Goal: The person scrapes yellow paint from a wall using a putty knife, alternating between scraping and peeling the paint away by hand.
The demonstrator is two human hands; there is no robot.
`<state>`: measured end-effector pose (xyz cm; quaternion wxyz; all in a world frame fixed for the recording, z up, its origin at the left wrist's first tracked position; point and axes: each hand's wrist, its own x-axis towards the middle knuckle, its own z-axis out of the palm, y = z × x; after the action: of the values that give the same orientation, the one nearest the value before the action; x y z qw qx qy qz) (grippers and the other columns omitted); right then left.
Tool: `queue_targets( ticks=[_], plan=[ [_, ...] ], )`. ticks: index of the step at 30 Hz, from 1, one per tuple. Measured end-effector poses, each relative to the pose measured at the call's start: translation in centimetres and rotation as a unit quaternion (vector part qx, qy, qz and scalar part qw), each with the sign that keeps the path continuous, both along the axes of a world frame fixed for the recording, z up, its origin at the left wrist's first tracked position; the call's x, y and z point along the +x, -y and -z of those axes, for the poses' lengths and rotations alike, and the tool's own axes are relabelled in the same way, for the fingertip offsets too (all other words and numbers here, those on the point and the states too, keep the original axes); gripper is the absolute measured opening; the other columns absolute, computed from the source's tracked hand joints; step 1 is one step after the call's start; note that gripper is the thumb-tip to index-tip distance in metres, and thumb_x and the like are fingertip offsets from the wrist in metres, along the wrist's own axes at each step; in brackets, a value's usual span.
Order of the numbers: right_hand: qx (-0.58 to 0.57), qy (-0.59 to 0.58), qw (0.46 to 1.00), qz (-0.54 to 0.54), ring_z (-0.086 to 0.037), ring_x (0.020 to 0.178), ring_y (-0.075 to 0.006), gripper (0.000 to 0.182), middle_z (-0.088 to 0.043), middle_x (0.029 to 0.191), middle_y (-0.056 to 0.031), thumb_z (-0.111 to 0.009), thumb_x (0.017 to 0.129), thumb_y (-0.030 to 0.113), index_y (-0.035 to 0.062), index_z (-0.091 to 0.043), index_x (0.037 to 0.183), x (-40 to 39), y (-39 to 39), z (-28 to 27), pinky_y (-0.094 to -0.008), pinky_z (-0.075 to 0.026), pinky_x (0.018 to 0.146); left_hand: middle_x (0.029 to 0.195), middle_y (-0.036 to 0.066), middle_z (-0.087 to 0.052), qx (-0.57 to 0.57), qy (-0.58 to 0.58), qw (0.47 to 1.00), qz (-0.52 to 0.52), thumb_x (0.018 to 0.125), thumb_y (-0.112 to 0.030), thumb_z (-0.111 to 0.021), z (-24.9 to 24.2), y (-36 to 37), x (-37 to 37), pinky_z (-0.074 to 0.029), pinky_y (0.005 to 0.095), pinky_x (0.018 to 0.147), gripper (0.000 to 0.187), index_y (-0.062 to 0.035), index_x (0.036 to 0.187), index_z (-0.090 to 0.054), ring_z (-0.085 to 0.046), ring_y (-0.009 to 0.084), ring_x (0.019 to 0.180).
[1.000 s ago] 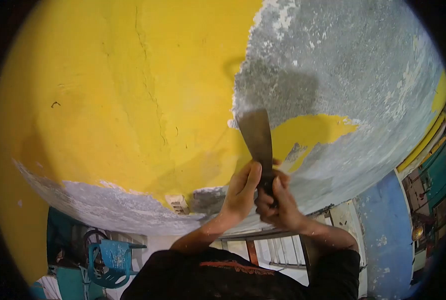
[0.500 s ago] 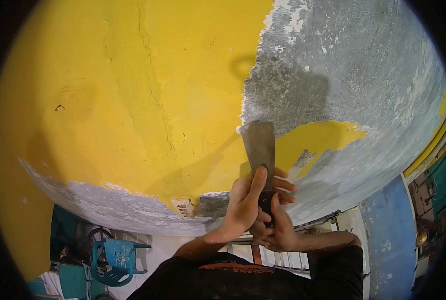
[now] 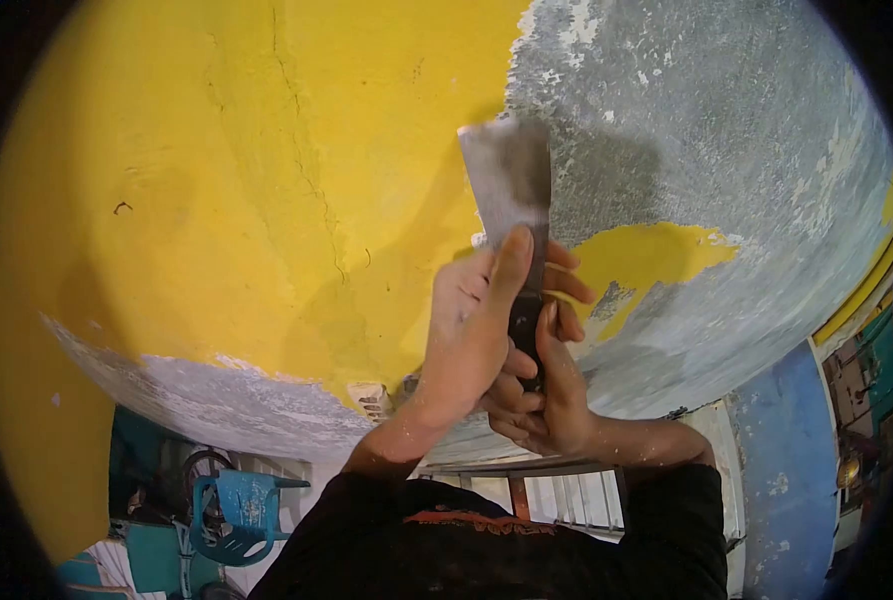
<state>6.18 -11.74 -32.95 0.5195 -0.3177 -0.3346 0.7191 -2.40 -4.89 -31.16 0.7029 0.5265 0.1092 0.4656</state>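
Both my hands are closed on a paint scraper point(image 3: 511, 175) with a wide metal blade and a dark handle. My left hand point(image 3: 466, 330) grips it higher up, thumb pressed flat along the lower blade and fingers behind it. Lower down, my right hand point(image 3: 561, 400) wraps round the handle. The blade points upward, its tip overlapping the ragged border between yellow paint point(image 3: 386, 120) and the scraped grey wall surface point(image 3: 706, 130). A leftover yellow patch point(image 3: 646, 255) lies right of my fingers.
Thin cracks run down the yellow paint, and a grey scraped strip point(image 3: 236, 395) borders it below. A blue plastic chair point(image 3: 246, 500) stands at the lower left. On the right are a blue wall section point(image 3: 781, 460) and cluttered household items.
Both hands have moved up the wall with the scraper. Its blade edge now lies higher along the yellow border, and the grip looks the same.
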Motion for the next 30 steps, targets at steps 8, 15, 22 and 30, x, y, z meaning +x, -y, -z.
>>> queue_targets(
  ticks=[8,15,22,30],
  plan=[
    [-0.027,-0.044,0.998,-0.041,-0.021,0.031,-0.0063,0.056,-0.026,0.045,0.0055,-0.027,0.081,0.072,0.0182,-0.034,0.069,2.0,2.5,4.2,-0.0202,-0.019,0.031,0.067,0.010,-0.057,-0.042,0.053,0.993,0.097,0.095,-0.047,-0.031,3.3,1.0,1.8,-0.048,0.0294,0.059,0.050,0.0000,0.093,-0.050,-0.060,0.0212,0.061],
    [0.043,-0.032,0.997,-0.055,-0.022,0.037,-0.0084,0.049,-0.028,0.055,0.0018,-0.029,0.086,0.065,0.0156,-0.034,0.082,1.5,3.4,1.5,-0.0203,-0.021,0.033,0.055,0.000,-0.038,-0.101,0.069,0.986,0.113,0.095,-0.046,-0.033,0.6,1.9,1.2,-0.040,0.0255,0.048,0.043,-0.0073,0.078,-0.041,-0.050,0.0170,0.049],
    [0.000,-0.024,1.000,-0.013,-0.019,0.039,-0.0074,0.044,-0.028,0.055,0.0023,-0.031,0.090,0.058,0.0155,-0.035,0.080,2.1,3.9,2.0,-0.0207,-0.018,0.035,0.054,0.000,-0.037,-0.127,0.082,0.983,0.100,0.094,-0.047,-0.035,2.4,2.3,2.4,-0.039,0.0252,0.045,0.043,-0.0080,0.077,-0.040,-0.048,0.0170,0.046],
    [0.016,-0.068,0.996,-0.060,-0.018,0.036,-0.0089,0.041,-0.028,0.053,0.0012,-0.028,0.092,0.055,0.0157,-0.034,0.081,2.1,3.5,2.4,-0.0213,-0.020,0.033,0.053,0.003,-0.043,-0.135,0.038,0.985,0.099,0.093,-0.048,-0.037,1.3,2.4,1.3,-0.043,0.0279,0.051,0.044,-0.0065,0.079,-0.043,-0.050,0.0188,0.048]
  ],
)
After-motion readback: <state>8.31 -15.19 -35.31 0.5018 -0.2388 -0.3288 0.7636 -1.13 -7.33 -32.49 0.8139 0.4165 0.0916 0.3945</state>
